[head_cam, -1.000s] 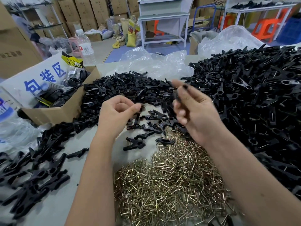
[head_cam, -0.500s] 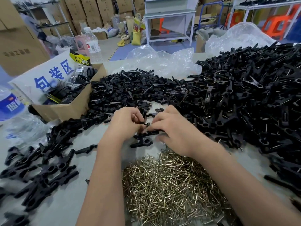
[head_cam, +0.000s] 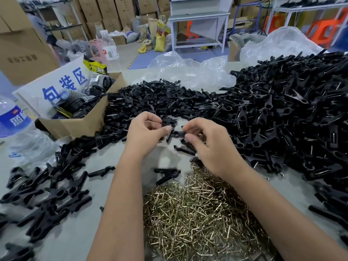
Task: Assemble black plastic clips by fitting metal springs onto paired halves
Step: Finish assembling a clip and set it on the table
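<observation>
Two hands are up over the table [head_cam: 169,159], and lots of stuff sits all around them. We see one brown box [head_cam: 79,125] at the left with a white sign [head_cam: 56,85] with blue marks in it. We can count two water bottles: one at the far left edge [head_cam: 13,119] and one behind the box [head_cam: 109,48]. Clear plastic bags [head_cam: 190,70] lie past the black piles.

Our left hand [head_cam: 145,134] and our right hand [head_cam: 212,146] meet in the middle, just above the table. Both pinch one small black clip piece [head_cam: 176,133] between thumb and fingers. It is dark and shiny with a round hole in it. We cannot tell if it is one half or two halves put together, as our fingers hide its ends.

Right under our arms lies one big heap of gold metal springs [head_cam: 199,219], bent like little triangles. One black clip [head_cam: 167,174] lies alone just at the top of that heap. We count three black piles, too many pieces to count: a huge one at the right [head_cam: 293,113], a flat one behind our hands [head_cam: 150,98], and a loose one at the left [head_cam: 47,191].
</observation>
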The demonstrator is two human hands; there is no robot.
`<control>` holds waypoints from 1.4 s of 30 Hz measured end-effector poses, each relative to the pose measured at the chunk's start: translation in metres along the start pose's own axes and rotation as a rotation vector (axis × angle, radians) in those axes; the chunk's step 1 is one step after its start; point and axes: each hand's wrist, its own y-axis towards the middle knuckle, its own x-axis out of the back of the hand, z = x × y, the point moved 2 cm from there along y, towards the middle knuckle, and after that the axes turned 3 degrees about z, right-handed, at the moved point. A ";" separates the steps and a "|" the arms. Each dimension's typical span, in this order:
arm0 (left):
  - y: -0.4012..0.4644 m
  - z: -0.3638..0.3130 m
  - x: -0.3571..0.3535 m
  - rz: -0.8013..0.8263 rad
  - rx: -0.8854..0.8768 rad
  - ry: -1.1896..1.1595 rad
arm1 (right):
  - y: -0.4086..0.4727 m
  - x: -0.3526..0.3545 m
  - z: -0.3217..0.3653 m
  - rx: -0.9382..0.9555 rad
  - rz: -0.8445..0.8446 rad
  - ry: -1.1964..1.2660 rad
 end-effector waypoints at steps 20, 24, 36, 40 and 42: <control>-0.014 -0.023 -0.044 0.336 -0.154 -0.253 | -0.003 0.009 -0.026 -0.351 -0.236 0.881; -0.014 -0.025 -0.044 0.305 -0.137 -0.268 | -0.003 0.009 -0.026 -0.350 -0.257 0.995; -0.014 -0.029 -0.059 0.168 -0.119 -0.240 | -0.004 0.010 -0.027 -0.331 -0.308 0.926; -0.016 -0.031 -0.058 0.226 -0.113 -0.243 | -0.004 0.010 -0.025 -0.337 -0.352 0.959; -0.016 -0.030 -0.057 0.260 -0.097 -0.243 | -0.004 0.010 -0.024 -0.348 -0.353 0.960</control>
